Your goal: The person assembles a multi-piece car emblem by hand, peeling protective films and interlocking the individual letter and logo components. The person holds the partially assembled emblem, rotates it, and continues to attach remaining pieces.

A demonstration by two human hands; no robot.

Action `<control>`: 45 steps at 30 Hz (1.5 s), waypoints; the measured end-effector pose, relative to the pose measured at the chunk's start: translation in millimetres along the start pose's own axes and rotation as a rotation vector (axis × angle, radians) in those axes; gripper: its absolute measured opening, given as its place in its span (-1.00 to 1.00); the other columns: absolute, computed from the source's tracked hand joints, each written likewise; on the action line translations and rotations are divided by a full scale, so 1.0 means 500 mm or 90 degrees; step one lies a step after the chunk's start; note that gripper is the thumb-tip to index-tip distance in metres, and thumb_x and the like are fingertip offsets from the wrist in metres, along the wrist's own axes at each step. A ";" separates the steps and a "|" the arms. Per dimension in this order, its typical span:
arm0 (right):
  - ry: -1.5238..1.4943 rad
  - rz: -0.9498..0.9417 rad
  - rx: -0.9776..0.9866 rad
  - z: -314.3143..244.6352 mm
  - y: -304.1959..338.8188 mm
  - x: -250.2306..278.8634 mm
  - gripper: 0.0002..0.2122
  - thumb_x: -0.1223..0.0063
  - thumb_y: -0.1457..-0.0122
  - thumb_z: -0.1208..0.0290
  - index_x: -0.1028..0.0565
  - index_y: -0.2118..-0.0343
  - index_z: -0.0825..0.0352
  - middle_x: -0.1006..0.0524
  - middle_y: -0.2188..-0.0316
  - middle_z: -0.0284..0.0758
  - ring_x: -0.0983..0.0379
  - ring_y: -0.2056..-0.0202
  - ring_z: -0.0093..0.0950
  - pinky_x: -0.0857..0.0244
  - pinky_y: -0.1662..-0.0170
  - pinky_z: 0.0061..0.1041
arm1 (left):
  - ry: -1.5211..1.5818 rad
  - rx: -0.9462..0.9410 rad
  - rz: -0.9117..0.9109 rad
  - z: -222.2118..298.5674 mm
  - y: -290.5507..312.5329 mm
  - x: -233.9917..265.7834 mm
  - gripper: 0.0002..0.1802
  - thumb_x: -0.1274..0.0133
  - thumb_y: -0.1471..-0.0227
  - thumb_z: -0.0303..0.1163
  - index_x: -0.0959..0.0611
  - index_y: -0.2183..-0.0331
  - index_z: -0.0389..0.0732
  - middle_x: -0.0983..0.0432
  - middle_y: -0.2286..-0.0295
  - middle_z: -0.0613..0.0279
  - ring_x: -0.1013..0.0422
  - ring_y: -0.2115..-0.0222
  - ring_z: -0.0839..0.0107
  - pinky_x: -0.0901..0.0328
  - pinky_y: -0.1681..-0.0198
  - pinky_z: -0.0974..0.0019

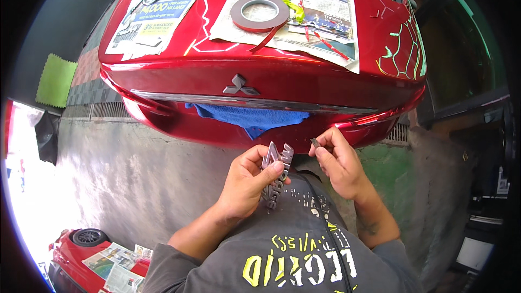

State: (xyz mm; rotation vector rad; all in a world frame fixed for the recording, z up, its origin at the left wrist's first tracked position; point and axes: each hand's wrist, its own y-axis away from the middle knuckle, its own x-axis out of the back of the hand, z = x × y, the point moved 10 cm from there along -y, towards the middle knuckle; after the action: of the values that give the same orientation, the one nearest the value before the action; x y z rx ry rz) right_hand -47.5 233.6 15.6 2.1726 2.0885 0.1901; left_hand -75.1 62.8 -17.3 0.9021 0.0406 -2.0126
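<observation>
My left hand (241,184) is closed on a chrome letter car badge (286,154), its thumb pressed across the letters. The badge stands roughly upright in front of my shirt, and part of it is hidden by the fingers. To its right, a little apart, my right hand (341,165) pinches a small dark piece (315,143) between thumb and fingers. I cannot make out what that piece is. Both hands are just behind the red car (173,76), whose rear carries a dark three-diamond emblem (239,84).
Newspaper sheets (228,31) cover parts of the boot lid. On them lie a roll of grey-and-red tape (239,16), loose red strips (334,47) and a yellow-green scrap (294,10). A blue cloth (255,116) hangs at the bumper. Another red car (73,260) stands lower left.
</observation>
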 end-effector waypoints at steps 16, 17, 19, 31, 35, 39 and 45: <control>0.133 -0.008 0.249 -0.065 0.015 -0.042 -0.89 -0.23 -0.21 0.50 -0.56 0.28 0.41 -0.59 0.37 -0.30 -0.50 0.35 -0.56 -0.36 0.26 -0.55 | 0.147 0.143 -0.033 -0.017 0.015 -0.039 -0.84 -0.05 -0.29 -0.39 -0.56 0.13 -0.21 -0.57 0.32 0.26 -0.56 0.34 0.46 -0.46 0.30 0.41; 0.139 -0.008 0.252 -0.066 0.014 -0.044 -0.89 -0.23 -0.21 0.50 -0.56 0.28 0.41 -0.59 0.38 -0.30 -0.50 0.36 -0.56 -0.36 0.27 -0.55 | 0.156 0.143 -0.045 -0.019 0.017 -0.039 -0.84 -0.05 -0.29 -0.39 -0.55 0.13 -0.21 -0.58 0.32 0.25 -0.56 0.35 0.45 -0.47 0.31 0.40; 0.140 -0.006 0.252 -0.069 0.012 -0.045 -0.89 -0.24 -0.20 0.50 -0.57 0.29 0.41 -0.59 0.39 -0.31 -0.50 0.37 -0.56 -0.36 0.28 -0.56 | 0.160 0.139 -0.059 -0.023 0.018 -0.038 -0.84 -0.05 -0.29 -0.38 -0.55 0.13 -0.21 -0.58 0.33 0.23 -0.56 0.37 0.44 -0.48 0.32 0.40; 0.171 -0.029 0.303 -0.100 0.015 -0.051 -0.91 -0.28 -0.14 0.53 -0.59 0.33 0.39 -0.61 0.42 -0.30 -0.53 0.41 -0.54 -0.37 0.34 -0.57 | 0.166 0.132 -0.091 -0.029 0.025 -0.051 -0.83 -0.07 -0.28 -0.37 -0.58 0.14 -0.23 -0.57 0.36 0.24 -0.53 0.41 0.46 -0.44 0.28 0.43; 0.171 -0.030 0.306 -0.101 0.018 -0.048 -0.91 -0.29 -0.13 0.54 -0.59 0.33 0.39 -0.61 0.42 -0.28 -0.55 0.41 -0.52 -0.37 0.35 -0.57 | 0.165 0.132 -0.095 -0.030 0.026 -0.056 -0.83 -0.07 -0.28 -0.37 -0.58 0.14 -0.23 -0.58 0.36 0.24 -0.53 0.40 0.46 -0.43 0.28 0.43; 0.168 -0.033 0.307 -0.103 0.020 -0.046 -0.91 -0.29 -0.13 0.55 -0.59 0.34 0.39 -0.61 0.42 -0.27 -0.54 0.41 -0.52 -0.38 0.36 -0.57 | 0.163 0.137 -0.094 -0.038 0.025 -0.057 -0.83 -0.07 -0.28 -0.37 -0.58 0.14 -0.23 -0.58 0.37 0.25 -0.54 0.41 0.46 -0.44 0.29 0.43; 0.143 -0.032 0.299 -0.096 0.026 -0.040 -0.93 -0.28 -0.14 0.55 -0.59 0.35 0.38 -0.61 0.44 -0.29 -0.53 0.43 -0.55 -0.36 0.37 -0.58 | 0.180 0.157 -0.101 -0.045 0.027 -0.067 -0.84 -0.08 -0.27 -0.38 -0.58 0.15 -0.23 -0.59 0.38 0.25 -0.54 0.43 0.46 -0.46 0.30 0.42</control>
State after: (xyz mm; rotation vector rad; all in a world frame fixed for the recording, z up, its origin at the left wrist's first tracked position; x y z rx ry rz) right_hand -43.9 213.1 65.1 2.4402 2.5216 -0.0773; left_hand -41.2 86.8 -9.3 1.3747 0.0216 -2.0490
